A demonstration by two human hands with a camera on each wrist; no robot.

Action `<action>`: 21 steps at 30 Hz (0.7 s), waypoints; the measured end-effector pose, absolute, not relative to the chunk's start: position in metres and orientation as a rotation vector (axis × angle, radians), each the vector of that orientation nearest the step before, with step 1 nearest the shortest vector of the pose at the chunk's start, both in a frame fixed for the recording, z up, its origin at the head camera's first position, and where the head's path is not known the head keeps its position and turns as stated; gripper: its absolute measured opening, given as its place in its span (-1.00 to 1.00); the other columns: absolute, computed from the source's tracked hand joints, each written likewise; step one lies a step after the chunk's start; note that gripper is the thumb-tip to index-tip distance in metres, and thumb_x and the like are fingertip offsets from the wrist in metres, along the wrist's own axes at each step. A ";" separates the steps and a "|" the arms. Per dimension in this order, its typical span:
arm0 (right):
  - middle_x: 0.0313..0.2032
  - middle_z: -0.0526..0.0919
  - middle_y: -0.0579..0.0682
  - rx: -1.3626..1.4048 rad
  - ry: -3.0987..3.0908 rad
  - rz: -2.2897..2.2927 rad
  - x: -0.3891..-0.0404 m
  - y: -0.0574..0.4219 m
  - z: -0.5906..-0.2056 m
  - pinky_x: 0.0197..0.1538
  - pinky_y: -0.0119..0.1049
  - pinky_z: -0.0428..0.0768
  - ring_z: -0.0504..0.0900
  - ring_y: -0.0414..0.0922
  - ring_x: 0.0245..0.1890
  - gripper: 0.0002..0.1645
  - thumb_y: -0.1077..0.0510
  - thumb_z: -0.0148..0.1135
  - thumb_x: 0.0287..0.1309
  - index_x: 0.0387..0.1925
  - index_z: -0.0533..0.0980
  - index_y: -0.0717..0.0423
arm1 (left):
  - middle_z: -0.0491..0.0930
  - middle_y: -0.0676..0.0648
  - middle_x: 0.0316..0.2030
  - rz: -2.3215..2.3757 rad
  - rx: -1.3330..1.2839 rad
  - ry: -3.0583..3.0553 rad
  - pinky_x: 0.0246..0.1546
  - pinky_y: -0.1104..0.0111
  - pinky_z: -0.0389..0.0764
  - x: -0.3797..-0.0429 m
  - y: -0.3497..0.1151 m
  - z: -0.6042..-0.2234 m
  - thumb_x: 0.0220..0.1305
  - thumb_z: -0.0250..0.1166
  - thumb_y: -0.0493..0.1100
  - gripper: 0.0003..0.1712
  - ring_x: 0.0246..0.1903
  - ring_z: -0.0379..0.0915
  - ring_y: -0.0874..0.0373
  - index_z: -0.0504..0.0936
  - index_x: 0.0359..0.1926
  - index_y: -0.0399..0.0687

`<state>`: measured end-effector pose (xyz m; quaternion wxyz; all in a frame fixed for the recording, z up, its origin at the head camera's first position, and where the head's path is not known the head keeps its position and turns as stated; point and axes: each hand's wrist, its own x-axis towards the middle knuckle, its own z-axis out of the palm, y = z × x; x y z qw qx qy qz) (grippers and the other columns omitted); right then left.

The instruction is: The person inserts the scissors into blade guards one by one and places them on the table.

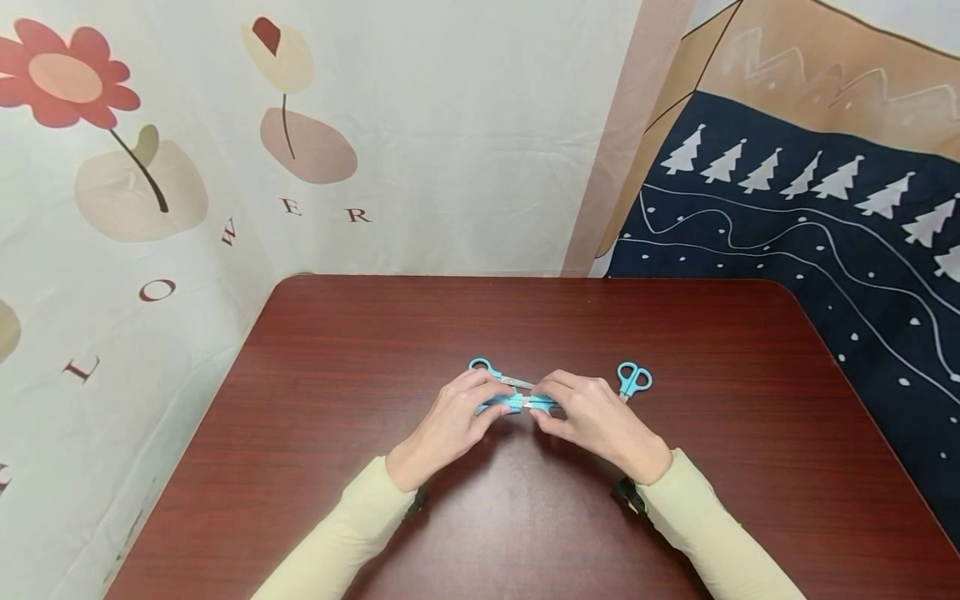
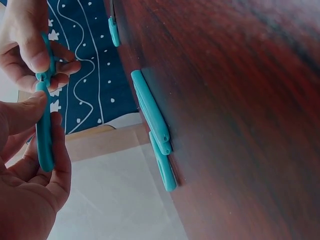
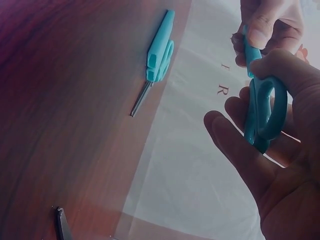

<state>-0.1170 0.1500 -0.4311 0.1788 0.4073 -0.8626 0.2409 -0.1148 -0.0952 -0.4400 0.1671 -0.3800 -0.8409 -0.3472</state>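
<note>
Over the middle of the table, my left hand (image 1: 459, 410) pinches a turquoise scissors cap (image 2: 44, 131) between thumb and fingers. My right hand (image 1: 597, 417) grips a pair of scissors (image 3: 272, 112) by its turquoise handles. Cap and scissors are in line end to end, with a short bit of blade showing between them in the head view. Behind the hands, other turquoise-handled scissors (image 1: 480, 364) lie on the table, blades toward the right. A second turquoise cap (image 3: 160, 40) lies beside their handles; the left hand mostly hides it in the head view.
A third pair of scissors (image 1: 634, 379) lies just beyond the right hand, its blades partly hidden by that hand. The brown wooden table (image 1: 360, 325) meets a printed curtain (image 1: 465, 167) at the back and a dark blue tree-patterned cloth (image 1: 810, 250) at the right.
</note>
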 end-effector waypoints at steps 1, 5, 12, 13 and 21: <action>-0.25 0.69 -0.10 1.152 -2.437 0.681 -0.117 0.150 -0.431 -0.35 -0.44 0.64 0.63 -0.28 -0.43 -0.72 0.20 0.58 0.05 -0.19 0.68 0.14 | 0.64 -0.02 -0.18 -0.987 -1.081 -2.393 -0.22 0.35 0.59 -0.115 -0.095 -0.440 0.19 0.53 -0.29 -0.76 -0.17 0.54 0.08 0.77 -0.10 -0.17; -0.26 0.69 -0.10 1.158 -2.429 0.687 -0.117 0.150 -0.430 -0.36 -0.45 0.64 0.62 -0.28 -0.44 -0.72 0.20 0.58 0.05 -0.20 0.68 0.15 | 0.64 -0.02 -0.19 -0.980 -1.082 -2.389 -0.23 0.35 0.59 -0.115 -0.095 -0.440 0.17 0.54 -0.29 -0.75 -0.18 0.54 0.08 0.77 -0.10 -0.17; -0.26 0.68 -0.10 1.167 -2.426 0.686 -0.118 0.148 -0.429 -0.35 -0.46 0.63 0.62 -0.28 -0.44 -0.73 0.21 0.57 0.05 -0.20 0.68 0.15 | 0.64 -0.02 -0.18 -0.989 -1.086 -2.390 -0.20 0.34 0.61 -0.116 -0.095 -0.441 0.19 0.53 -0.30 -0.75 -0.15 0.56 0.07 0.77 -0.09 -0.17; -0.26 0.68 -0.10 1.167 -2.426 0.688 -0.118 0.148 -0.429 -0.35 -0.45 0.63 0.62 -0.28 -0.44 -0.73 0.21 0.57 0.05 -0.20 0.67 0.15 | 0.64 -0.02 -0.18 -0.989 -1.085 -2.392 -0.20 0.34 0.61 -0.116 -0.096 -0.441 0.19 0.53 -0.29 -0.75 -0.15 0.56 0.07 0.77 -0.09 -0.17; -0.25 0.68 -0.08 1.173 -2.430 0.704 -0.119 0.147 -0.430 -0.34 -0.46 0.64 0.64 -0.28 -0.43 -0.72 0.22 0.57 0.06 -0.19 0.67 0.16 | 0.64 -0.02 -0.19 -0.987 -1.087 -2.400 -0.20 0.33 0.61 -0.117 -0.096 -0.441 0.18 0.54 -0.31 -0.74 -0.17 0.55 0.07 0.77 -0.09 -0.17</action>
